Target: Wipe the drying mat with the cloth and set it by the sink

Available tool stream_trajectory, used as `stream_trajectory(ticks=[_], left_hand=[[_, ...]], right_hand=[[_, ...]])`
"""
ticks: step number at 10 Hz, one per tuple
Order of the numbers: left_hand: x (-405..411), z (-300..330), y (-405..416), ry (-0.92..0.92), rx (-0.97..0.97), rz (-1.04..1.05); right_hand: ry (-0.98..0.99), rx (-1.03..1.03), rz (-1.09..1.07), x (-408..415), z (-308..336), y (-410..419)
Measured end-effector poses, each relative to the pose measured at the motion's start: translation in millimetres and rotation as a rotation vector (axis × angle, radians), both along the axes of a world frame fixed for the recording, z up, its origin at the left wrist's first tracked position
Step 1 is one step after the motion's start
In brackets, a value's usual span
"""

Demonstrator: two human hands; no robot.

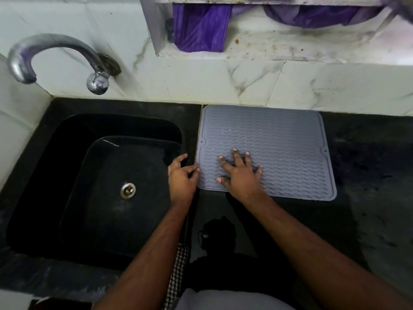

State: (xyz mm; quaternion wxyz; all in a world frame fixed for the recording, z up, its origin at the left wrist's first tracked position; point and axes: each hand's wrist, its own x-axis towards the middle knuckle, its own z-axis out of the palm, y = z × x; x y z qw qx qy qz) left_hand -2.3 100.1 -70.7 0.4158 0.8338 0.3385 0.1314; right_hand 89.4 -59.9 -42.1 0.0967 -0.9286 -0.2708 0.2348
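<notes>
A grey ribbed drying mat (279, 139) lies flat on the black counter, its left edge right beside the black sink (73, 175). My right hand (240, 173) rests palm down on the mat's near left part, fingers spread. My left hand (182, 175) is at the mat's left edge, fingertips touching the edge, holding nothing that I can see. A black-and-white checked cloth (178, 271) hangs at the counter's front edge, partly hidden under my left forearm.
A chrome tap (53, 52) curves over the sink's back left corner. White marble tiles form the back wall, with a ledge holding purple fabric (201, 27). Black counter (368, 175) extends to the right of the mat.
</notes>
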Motion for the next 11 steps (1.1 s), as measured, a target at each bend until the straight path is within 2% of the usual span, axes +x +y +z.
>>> stream_trajectory(ticks=[7, 9, 11], left_hand=[[-1.1, 14.6, 1.0, 0.060, 0.037, -0.030], [-11.9, 38.0, -19.8, 0.023, 0.075, -0.037], [-36.1, 69.7, -50.8, -0.091, 0.174, -0.092]], right_hand=[[-0.039, -0.003, 0.007, -3.5, 6.7, 1.2], [-0.143, 0.080, 0.010, -20.3, 26.5, -17.8], [-0.232, 0.134, -0.046, -52.4, 43.4, -43.0]])
